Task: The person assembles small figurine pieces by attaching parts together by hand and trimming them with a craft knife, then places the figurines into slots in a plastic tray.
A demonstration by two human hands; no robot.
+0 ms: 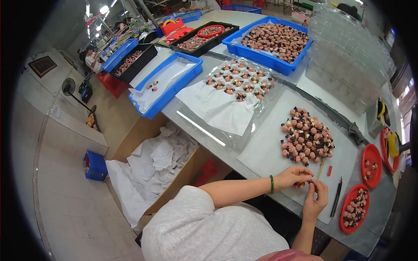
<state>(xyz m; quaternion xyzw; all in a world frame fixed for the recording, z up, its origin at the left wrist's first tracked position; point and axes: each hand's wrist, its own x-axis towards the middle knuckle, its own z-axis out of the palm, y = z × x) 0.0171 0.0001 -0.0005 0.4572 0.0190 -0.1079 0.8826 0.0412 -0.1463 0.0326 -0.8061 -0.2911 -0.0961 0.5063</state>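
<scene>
Small figure (310, 181), one: was pinched between fingertips of left hand (292, 177) and right hand (317, 199), above white sheet (267, 150), mostly hidden by them. Pink figures (306, 136), one pile: lay just beyond, lower ones covered. Clear trays (348, 56), stacked: stood farther off, blurred.

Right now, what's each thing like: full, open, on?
Left hand: grip closed on a piece
Right hand: grip closed on it too
Big blue tray: heaped
Long blue tray: nearly empty
Clear tray: partly filled
Plastic stack: piled high
Middle red bowl: nearly empty
Nearest red bowl: well filled
Box: open, full of paper
Lamp: on
Fan: spinning unclear
</scene>
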